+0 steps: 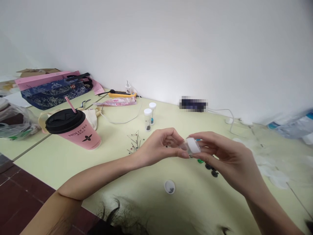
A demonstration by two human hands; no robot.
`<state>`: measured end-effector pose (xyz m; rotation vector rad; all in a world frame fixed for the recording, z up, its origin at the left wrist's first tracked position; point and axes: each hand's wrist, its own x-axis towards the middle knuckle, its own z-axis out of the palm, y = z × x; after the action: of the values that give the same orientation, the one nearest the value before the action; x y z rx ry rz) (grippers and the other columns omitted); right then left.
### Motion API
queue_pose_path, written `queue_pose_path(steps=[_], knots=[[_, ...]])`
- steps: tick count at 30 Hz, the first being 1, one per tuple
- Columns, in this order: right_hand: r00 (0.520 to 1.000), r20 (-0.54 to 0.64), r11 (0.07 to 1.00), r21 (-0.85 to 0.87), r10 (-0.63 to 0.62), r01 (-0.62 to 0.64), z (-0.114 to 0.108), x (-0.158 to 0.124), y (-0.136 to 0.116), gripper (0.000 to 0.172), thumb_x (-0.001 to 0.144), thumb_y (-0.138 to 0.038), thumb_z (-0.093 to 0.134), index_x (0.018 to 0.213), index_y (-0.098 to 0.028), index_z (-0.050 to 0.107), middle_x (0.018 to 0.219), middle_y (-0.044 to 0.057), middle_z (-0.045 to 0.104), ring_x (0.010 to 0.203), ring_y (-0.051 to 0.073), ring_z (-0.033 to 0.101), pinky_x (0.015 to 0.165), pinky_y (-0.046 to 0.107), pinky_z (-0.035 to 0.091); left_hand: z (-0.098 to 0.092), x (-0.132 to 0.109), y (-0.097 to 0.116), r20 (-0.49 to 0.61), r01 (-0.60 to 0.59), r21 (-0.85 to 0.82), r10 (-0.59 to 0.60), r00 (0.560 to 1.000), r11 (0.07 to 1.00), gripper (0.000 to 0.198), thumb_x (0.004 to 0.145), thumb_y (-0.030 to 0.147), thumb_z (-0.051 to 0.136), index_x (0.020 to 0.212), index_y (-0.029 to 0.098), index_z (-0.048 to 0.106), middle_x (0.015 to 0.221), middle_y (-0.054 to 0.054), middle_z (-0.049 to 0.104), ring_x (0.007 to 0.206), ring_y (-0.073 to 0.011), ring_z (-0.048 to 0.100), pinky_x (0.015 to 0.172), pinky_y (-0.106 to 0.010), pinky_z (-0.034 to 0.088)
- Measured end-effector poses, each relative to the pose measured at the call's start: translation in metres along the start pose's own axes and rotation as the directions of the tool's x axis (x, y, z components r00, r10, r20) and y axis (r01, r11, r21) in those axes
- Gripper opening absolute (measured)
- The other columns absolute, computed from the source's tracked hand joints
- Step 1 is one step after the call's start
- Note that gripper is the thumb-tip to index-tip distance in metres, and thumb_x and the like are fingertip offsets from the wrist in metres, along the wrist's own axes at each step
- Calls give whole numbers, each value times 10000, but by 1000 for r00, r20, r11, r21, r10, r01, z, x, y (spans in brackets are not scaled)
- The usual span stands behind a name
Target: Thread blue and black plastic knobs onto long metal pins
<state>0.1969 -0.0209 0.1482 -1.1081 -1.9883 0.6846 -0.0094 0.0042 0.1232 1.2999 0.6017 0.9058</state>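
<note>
Above the table, a small clear vial with a white cap (193,145) lies tilted sideways between my two hands. My left hand (163,145) is closed around the clear end, hiding most of it. The fingers of my right hand (227,158) pinch the capped end. Below them on the table is a small white lid (170,187) with tiny metallic bits in it. Black round pieces (211,169) and a green piece (200,161) lie under my right hand. Thin metal rods with dark ends (134,145) are scattered beyond my left forearm.
Two capped vials (147,120) stand behind my left hand. A pink cup with a straw (83,133) is at left, near a blue patterned bag (53,93). A yellow power strip (122,94) and white cable run along the back. Clear plastic pieces (276,173) lie at right.
</note>
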Motion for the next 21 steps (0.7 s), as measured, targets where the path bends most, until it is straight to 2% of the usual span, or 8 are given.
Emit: queue_pose_path(steps=[5, 11, 15, 21], knots=[[1000, 13, 999, 35, 15, -16, 1, 1, -1, 251, 815, -283, 687, 1060, -306, 638, 999, 8, 670, 819, 180, 677, 717, 271, 596, 0, 0, 1, -1, 9, -7, -9, 1000, 1000, 287, 658, 220, 788, 861, 145, 598, 795, -40, 693, 765, -160, 654, 729, -307, 494], [1000, -10, 998, 52, 20, -20, 4, 0, -1, 249, 799, -279, 706, 1041, -302, 648, 964, 1, 683, 789, 174, 684, 707, 260, 596, 1, -3, 4, 0, -26, 105, 26, 1000, 994, 254, 688, 233, 769, 839, 154, 580, 829, -50, 681, 789, -167, 641, 756, -319, 489], [999, 21, 996, 69, 46, -47, 4, 0, -2, 252, 804, -259, 700, 1048, -296, 645, 959, 2, 695, 811, 183, 695, 725, 263, 595, 1, -5, 6, 14, -42, 168, 40, 999, 985, 238, 706, 253, 756, 831, 156, 577, 806, -44, 668, 776, -168, 626, 738, -316, 479], [999, 36, 999, 23, 22, -23, 5, -1, 1, 263, 821, -227, 674, 1073, -299, 645, 993, 6, 695, 857, 188, 693, 737, 265, 592, 0, -5, 7, 21, -65, 261, 62, 998, 963, 226, 724, 292, 739, 832, 153, 598, 789, -38, 660, 769, -164, 610, 736, -300, 463]])
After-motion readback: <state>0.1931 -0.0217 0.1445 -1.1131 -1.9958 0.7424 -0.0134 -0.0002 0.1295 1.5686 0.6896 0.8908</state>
